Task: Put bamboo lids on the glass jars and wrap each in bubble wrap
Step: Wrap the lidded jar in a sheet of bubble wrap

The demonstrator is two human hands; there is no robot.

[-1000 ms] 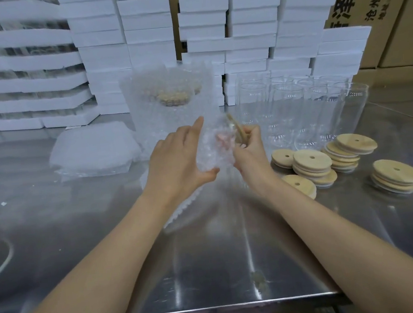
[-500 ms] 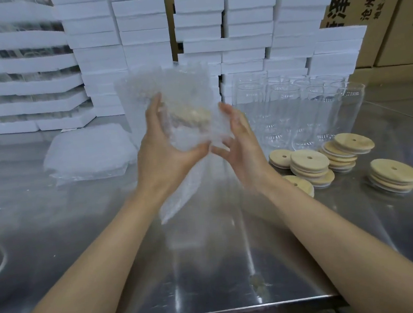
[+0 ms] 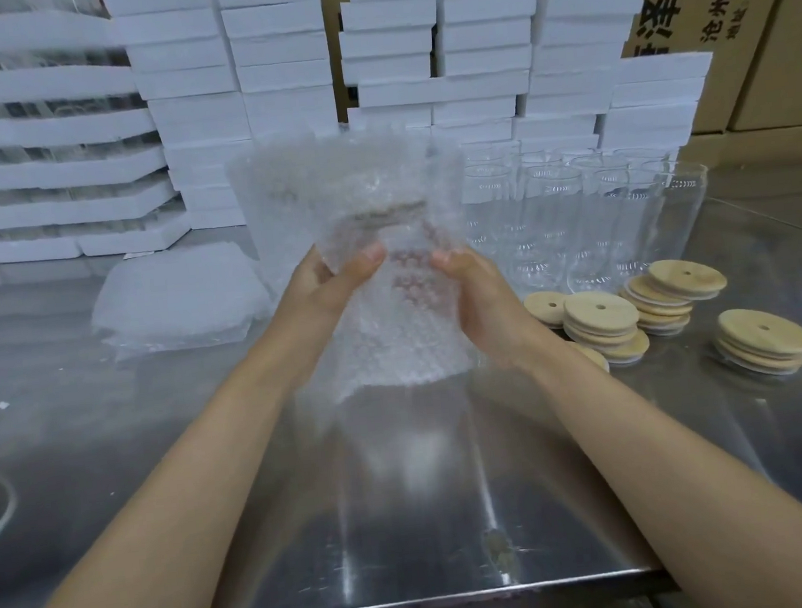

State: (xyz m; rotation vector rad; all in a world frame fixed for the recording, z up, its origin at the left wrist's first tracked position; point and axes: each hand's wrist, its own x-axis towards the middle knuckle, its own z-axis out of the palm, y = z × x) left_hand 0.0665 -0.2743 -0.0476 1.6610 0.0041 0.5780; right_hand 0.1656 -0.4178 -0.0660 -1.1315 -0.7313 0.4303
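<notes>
Stainless steel worktop (image 3: 410, 523) fills the view, shiny and streaked with reflections, and along its far edge white foam boxes (image 3: 439, 55) are stacked high, with brown cardboard cartons (image 3: 727, 2) printed in Chinese characters behind them toward the far right corner. Both bare forearms reach in from the near edge to the middle of the worktop. Between the hands is a glass jar (image 3: 397, 255) standing inside a sheet of bubble wrap (image 3: 393, 343), the wrap rising above it in a loose, blurred collar and hanging below in a skirt; a tan band near the jar's top looks like a lid, though the wrap hides it too much to be sure. The left hand (image 3: 334, 290) clasps the bundle from the left, thumb laid across the front. The right hand (image 3: 481, 296) presses in from the right, fingers curled onto the wrap. Whether the bundle touches the worktop, I cannot tell. Just right of the hands, empty glass jars (image 3: 577, 218) stand clustered near the far edge. In front of them sit stacks of bamboo lids (image 3: 601, 321), each with a small hole, one stack (image 3: 763, 342) apart toward the right edge. Left of the hands lies a flat pile of bubble wrap sheets (image 3: 178, 300).
</notes>
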